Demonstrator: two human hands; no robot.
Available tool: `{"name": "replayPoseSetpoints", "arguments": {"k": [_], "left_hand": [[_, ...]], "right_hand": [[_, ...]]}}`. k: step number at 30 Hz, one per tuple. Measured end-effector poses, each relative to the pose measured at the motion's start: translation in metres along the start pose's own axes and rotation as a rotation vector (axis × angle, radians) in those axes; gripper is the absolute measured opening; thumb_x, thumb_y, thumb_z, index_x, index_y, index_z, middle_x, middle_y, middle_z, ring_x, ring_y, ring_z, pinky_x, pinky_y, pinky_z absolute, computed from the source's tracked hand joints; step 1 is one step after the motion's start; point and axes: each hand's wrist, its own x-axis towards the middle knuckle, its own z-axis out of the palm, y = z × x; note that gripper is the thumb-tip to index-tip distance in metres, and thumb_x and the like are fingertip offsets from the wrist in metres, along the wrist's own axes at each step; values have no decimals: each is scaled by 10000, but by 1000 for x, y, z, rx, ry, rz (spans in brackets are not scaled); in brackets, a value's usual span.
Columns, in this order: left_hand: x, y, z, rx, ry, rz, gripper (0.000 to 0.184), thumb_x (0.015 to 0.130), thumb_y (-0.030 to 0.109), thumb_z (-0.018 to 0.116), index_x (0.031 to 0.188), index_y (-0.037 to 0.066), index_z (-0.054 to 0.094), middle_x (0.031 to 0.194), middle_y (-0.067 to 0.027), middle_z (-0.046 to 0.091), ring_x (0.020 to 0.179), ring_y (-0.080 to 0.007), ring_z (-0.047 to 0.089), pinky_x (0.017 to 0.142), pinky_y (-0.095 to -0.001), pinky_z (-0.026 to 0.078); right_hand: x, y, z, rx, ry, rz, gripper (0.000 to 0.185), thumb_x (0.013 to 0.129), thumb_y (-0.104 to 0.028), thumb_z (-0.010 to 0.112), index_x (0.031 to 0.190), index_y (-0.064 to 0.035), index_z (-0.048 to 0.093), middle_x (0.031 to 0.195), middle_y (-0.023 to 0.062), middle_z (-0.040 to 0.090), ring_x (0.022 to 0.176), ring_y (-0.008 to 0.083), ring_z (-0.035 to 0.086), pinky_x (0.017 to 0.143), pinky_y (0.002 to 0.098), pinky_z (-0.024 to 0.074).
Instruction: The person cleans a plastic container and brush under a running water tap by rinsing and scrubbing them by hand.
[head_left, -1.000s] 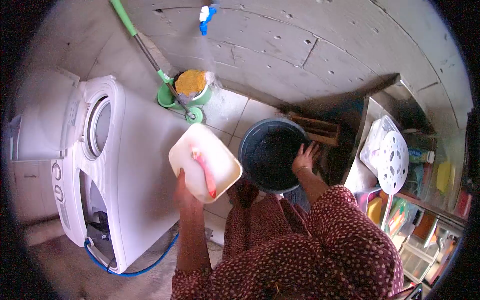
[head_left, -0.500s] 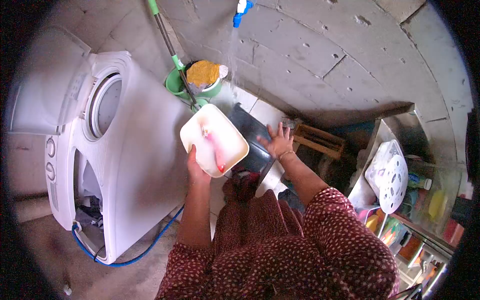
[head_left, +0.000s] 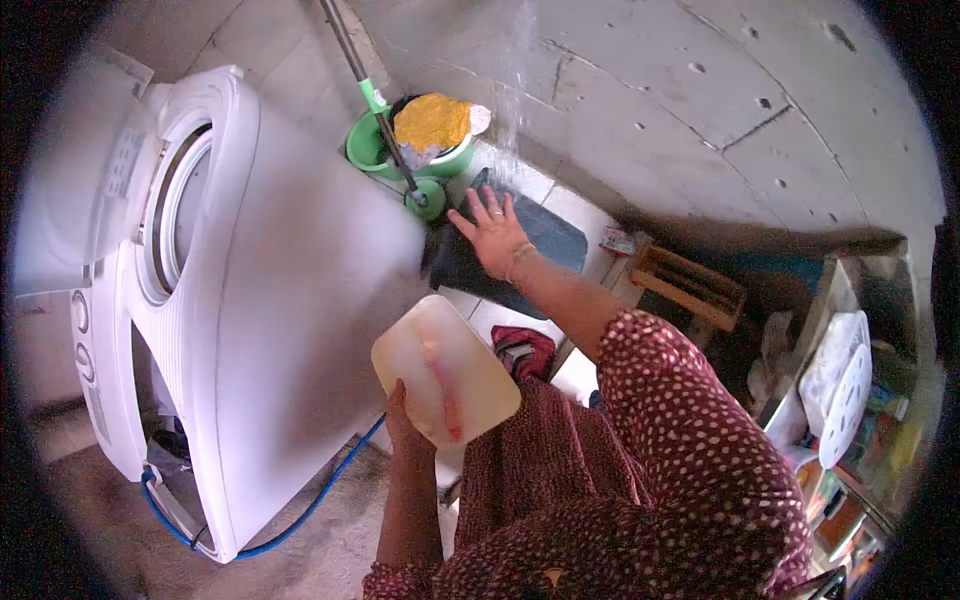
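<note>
My left hand [head_left: 403, 425] grips a shallow white plastic tub [head_left: 475, 375] by its near left edge. A pink streak and a small red patch show in the tub; what they are I cannot make out. My right hand [head_left: 495, 240] is stretched out with its fingers spread, holding nothing. Below that hand lies a dark rectangular basin [head_left: 555, 235], partly covered by the hand and forearm; whether they touch I cannot tell. A thin stream of water [head_left: 515, 95] falls from above towards the basin's far end.
On the left stands a white washing machine [head_left: 310, 250] with its lid up and a blue hose [head_left: 310, 525] beneath. A green bucket [head_left: 365, 145] with a yellow cloth [head_left: 432, 120] and a mop handle [head_left: 350, 45] stand behind. A wooden crate [head_left: 690, 285] lies right.
My right hand has moved left and farther out over the basin. The tub has come lower and closer to my body, still in my left hand. The camera view has shifted.
</note>
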Motion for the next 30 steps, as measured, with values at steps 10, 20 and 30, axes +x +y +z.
{"name": "replayPoseSetpoints", "arguments": {"k": [10, 20, 30], "left_hand": [[14, -6, -60, 88, 159, 55, 589, 822, 391, 466, 1231, -12, 337, 1187, -177, 450, 1069, -319, 456, 912, -450, 374], [-2, 1, -52, 124, 141, 133, 585, 837, 388, 453, 1259, 11, 307, 1211, -185, 427, 1091, -345, 430, 934, -473, 350], [-59, 7, -11, -11, 98, 132, 498, 842, 301, 442, 1222, -10, 357, 1133, -178, 487, 1031, -303, 490, 886, -428, 402]], "right_hand": [[66, -12, 97, -236, -267, -31, 579, 757, -256, 509, 1298, -151, 329, 1357, 122, 272, 1266, 336, 191, 958, 548, 205], [-40, -11, 58, -353, -751, 2, 247, 766, -241, 509, 926, -121, 655, 995, 85, 578, 994, 255, 460, 684, 567, 374], [-219, 48, -9, -206, -461, -103, 207, 673, -220, 562, 780, -65, 648, 756, 103, 555, 766, 262, 512, 628, 551, 382]]}}
